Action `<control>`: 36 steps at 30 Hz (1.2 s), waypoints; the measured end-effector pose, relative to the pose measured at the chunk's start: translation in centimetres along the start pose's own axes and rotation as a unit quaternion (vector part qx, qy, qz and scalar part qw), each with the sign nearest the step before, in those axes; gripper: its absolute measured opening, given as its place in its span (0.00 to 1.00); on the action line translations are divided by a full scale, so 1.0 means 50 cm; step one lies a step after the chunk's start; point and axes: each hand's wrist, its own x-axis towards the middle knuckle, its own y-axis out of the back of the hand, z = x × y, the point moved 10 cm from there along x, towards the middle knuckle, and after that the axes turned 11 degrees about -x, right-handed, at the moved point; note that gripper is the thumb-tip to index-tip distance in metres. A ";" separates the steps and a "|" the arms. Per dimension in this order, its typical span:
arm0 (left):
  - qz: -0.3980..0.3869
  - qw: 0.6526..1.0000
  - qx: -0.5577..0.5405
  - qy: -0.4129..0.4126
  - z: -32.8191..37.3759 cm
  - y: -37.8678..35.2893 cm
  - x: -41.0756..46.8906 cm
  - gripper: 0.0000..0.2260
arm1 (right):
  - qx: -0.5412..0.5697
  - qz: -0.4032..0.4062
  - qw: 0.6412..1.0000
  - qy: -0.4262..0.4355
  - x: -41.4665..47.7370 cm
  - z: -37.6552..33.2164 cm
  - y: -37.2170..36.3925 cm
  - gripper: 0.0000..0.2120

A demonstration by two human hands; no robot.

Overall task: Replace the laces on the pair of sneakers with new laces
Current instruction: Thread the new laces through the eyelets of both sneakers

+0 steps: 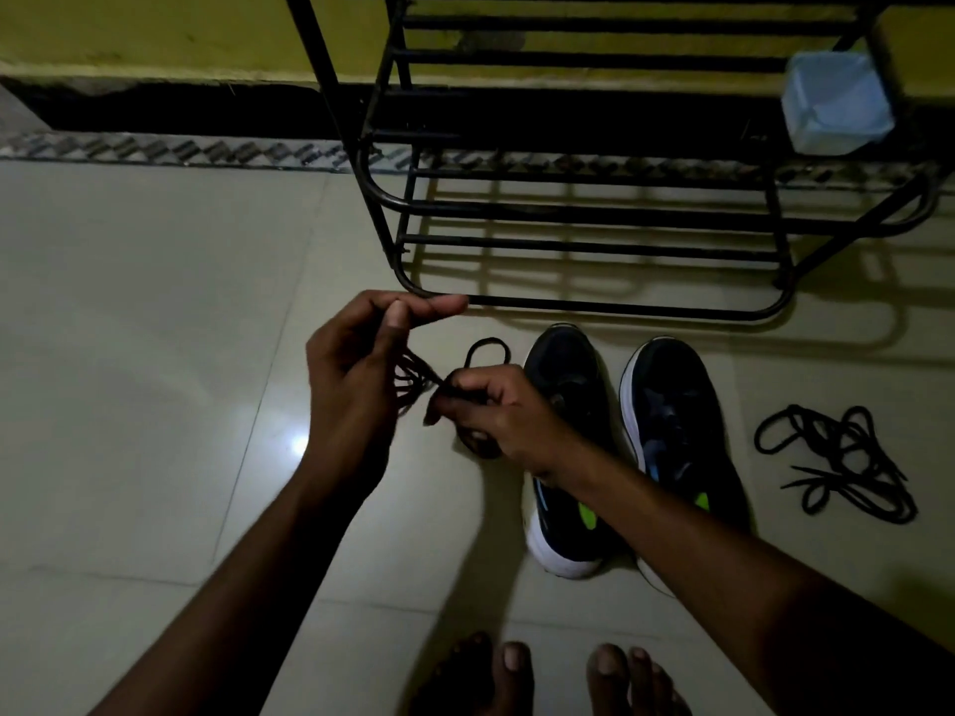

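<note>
Two dark blue sneakers with white soles stand side by side on the floor, the left sneaker [568, 400] and the right sneaker [677, 421], toes pointing away from me. My left hand [356, 374] is raised and pinches a bundle of black lace [413, 379] between thumb and fingers. My right hand [496, 410] grips the same lace just left of the left sneaker; a loop [486, 349] sticks up behind it. A second pile of loose black laces [837, 462] lies on the floor right of the shoes.
A black metal shoe rack [594, 209] stands right behind the sneakers against a yellow wall, with a pale blue plastic container [837, 100] on its right side. My bare feet [558, 674] are at the bottom edge. Pale floor tiles [155, 354] spread to the left.
</note>
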 end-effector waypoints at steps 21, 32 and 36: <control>0.081 0.994 0.000 0.069 -0.105 0.078 -0.034 0.03 | -0.369 0.115 0.922 0.031 -0.016 -0.040 0.127 0.06; 0.036 0.995 0.082 0.043 -0.105 0.050 -0.039 0.02 | -0.257 0.108 0.960 0.037 -0.012 -0.052 0.113 0.02; 0.037 0.995 0.080 0.050 -0.109 0.049 -0.038 0.03 | -0.265 0.121 0.956 0.049 -0.014 -0.050 0.121 0.02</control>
